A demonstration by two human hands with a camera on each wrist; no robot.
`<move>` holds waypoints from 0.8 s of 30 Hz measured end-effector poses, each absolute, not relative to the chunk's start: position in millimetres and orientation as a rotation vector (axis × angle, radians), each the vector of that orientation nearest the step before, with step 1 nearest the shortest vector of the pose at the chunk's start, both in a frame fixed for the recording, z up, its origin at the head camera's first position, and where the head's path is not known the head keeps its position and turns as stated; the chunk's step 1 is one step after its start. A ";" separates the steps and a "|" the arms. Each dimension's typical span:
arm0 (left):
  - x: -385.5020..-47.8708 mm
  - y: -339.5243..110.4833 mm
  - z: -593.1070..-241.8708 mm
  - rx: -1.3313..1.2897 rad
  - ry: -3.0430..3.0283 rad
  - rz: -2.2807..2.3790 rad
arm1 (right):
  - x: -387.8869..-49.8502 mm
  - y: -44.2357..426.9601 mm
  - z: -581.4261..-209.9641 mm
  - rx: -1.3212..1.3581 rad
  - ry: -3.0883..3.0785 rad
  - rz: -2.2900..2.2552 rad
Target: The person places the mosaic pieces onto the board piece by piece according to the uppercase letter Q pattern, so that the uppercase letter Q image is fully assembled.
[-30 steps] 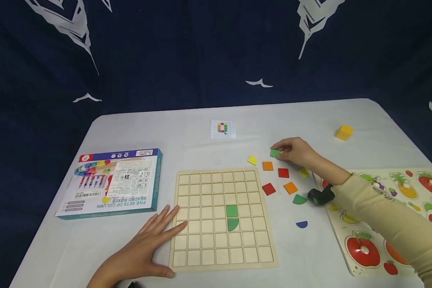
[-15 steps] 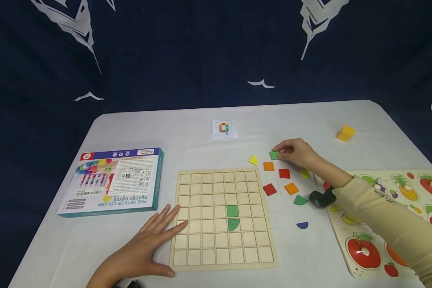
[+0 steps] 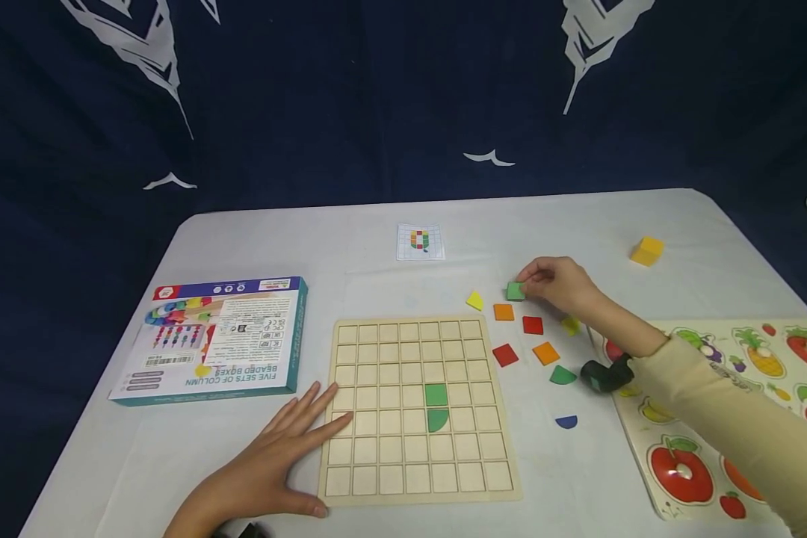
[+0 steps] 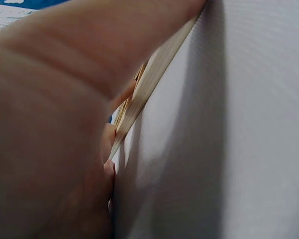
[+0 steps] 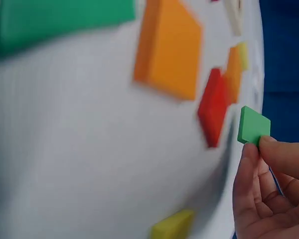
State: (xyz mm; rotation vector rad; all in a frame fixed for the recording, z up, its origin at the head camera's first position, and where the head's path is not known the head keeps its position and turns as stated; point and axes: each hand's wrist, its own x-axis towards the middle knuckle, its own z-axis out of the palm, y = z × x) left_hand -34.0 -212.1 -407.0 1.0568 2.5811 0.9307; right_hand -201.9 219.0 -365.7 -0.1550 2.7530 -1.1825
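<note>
A wooden grid board [image 3: 390, 441] lies at the middle of the table, with a green square [image 3: 435, 394] and a green quarter piece [image 3: 437, 420] in its cells. My left hand [image 3: 269, 463] is spread at the board's left edge, fingertips resting on the rim; in the left wrist view the hand [image 4: 50, 114] covers much of the board's edge [image 4: 149, 79]. Beyond the board's upper right corner, my right hand [image 3: 561, 285] pinches a green square [image 3: 514, 291] between thumb and fingers. The right wrist view shows that green square [image 5: 254, 125] at the fingertips of the hand [image 5: 274, 189].
Loose red, orange, yellow, green and blue pieces lie right of the board, among them a red square [image 3: 505, 355]. A pattern card [image 3: 420, 243] is behind the board, a box [image 3: 208, 344] at left, a fruit puzzle [image 3: 679, 478] at right, a yellow block [image 3: 647, 251] at back right.
The green square in my right hand has turned slightly between the fingertips, and more of its face shows. My left hand has stayed at the board's edge.
</note>
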 end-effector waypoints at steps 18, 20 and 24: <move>-34.5 -210.7 -407.3 1.038 2.574 0.941 | -139.8 125.6 -370.7 -0.434 2.230 -1.542; -34.6 -210.8 -407.4 1.033 2.572 0.940 | -136.4 121.3 -374.2 -0.522 2.287 -1.485; -34.0 -210.7 -406.7 1.008 2.563 0.943 | -131.4 116.9 -377.5 -0.683 2.418 -1.361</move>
